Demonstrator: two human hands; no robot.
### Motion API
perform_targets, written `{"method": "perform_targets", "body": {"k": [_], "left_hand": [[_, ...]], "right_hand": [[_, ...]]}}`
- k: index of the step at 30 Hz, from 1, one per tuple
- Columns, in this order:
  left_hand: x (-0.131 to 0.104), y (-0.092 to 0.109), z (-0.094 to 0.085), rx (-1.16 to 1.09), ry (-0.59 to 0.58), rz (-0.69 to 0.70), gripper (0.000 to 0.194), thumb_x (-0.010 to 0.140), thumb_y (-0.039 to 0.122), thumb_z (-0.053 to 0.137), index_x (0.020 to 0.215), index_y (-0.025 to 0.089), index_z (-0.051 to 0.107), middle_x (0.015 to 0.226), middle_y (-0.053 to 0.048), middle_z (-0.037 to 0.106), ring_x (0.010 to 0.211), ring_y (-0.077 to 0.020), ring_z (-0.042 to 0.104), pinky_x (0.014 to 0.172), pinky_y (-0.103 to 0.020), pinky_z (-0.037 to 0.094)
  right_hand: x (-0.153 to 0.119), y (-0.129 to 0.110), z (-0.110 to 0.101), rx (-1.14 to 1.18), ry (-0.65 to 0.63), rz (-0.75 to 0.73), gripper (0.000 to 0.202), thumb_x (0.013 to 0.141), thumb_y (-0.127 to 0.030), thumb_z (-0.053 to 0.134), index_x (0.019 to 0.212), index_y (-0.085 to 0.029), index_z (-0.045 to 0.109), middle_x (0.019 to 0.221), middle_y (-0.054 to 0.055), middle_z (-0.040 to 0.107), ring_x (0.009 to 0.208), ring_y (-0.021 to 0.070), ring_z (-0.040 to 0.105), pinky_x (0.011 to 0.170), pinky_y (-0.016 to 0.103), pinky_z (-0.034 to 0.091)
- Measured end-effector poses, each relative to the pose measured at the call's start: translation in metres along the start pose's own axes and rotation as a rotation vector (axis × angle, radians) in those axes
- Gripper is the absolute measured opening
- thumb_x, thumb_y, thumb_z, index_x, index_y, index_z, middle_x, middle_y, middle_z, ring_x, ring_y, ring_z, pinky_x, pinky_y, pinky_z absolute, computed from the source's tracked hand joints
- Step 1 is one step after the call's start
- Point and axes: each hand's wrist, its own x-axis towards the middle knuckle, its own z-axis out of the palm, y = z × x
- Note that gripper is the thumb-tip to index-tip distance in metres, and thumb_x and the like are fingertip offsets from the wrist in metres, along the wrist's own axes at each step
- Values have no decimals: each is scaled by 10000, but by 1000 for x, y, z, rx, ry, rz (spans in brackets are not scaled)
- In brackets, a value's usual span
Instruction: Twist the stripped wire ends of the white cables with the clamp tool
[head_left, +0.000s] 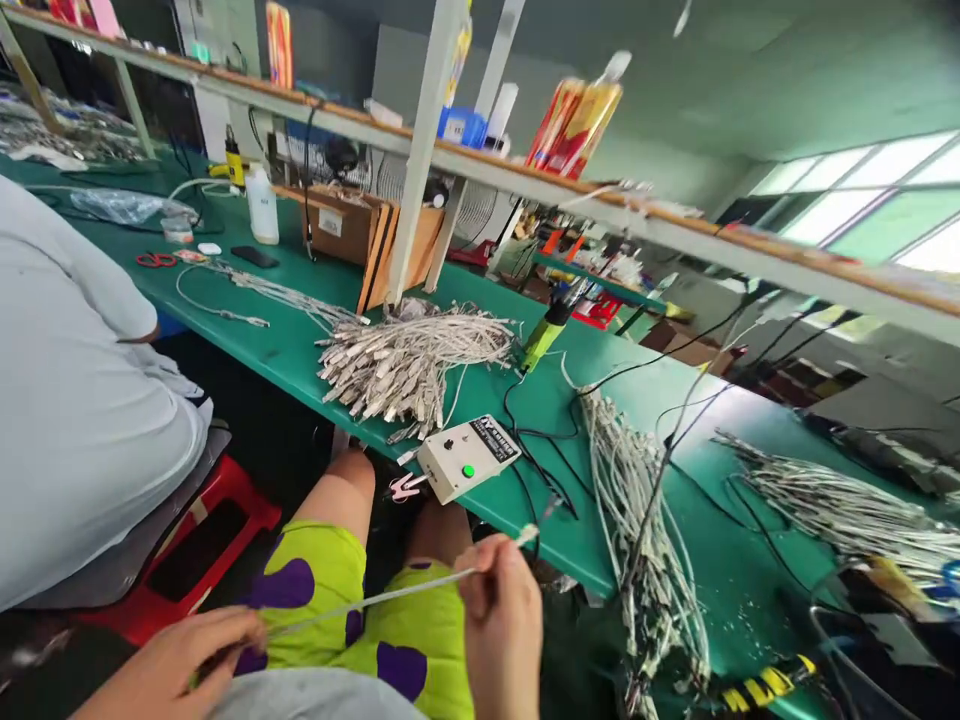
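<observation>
A white cable [397, 592] stretches over my lap between both hands. My right hand [504, 620] pinches it close to its pale connector end [528, 535], which points toward the bench edge. My left hand [184, 660] is closed around the cable's other stretch at the lower left; the far end is hidden or blurred. Beyond my hands, a beige tester box [469, 460] with a lit green button sits at the bench edge, a pink clip [406, 487] at its near side. Behind it lies a big heap of white cables [412, 360] with connectors facing me.
Another cable bundle [637, 520] hangs over the bench edge at right, with more cables [840, 490] farther right. A yellow-green electric screwdriver [546, 335] hangs above the green bench [285, 350]. Black wires cross the bench. At left a person [82, 400] sits on a red stool [217, 540].
</observation>
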Motion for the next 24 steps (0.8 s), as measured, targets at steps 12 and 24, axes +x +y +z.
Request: {"method": "perform_targets", "body": {"k": [12,24], "left_hand": [[132,145,32,-821,-263,-349,294,1033,420,679,1200,230,830,1134,-69,856,1021,-229,802,924,-278,637],[124,148,70,-1004,-227,-492,330,1028,484,692,937,175,767,701,34,562,617,-121,458,570,-253,319]], "right_hand": [[-30,71,15,-461,-530,8,606,1101,-582,565,614,-223,573,555,-12,479,538,154,416,560,312,308],[4,40,-28,-537,-120,-14,302,963,-512,811,1040,-233,897,770,52,746,619,193,612,558,300,483]]}}
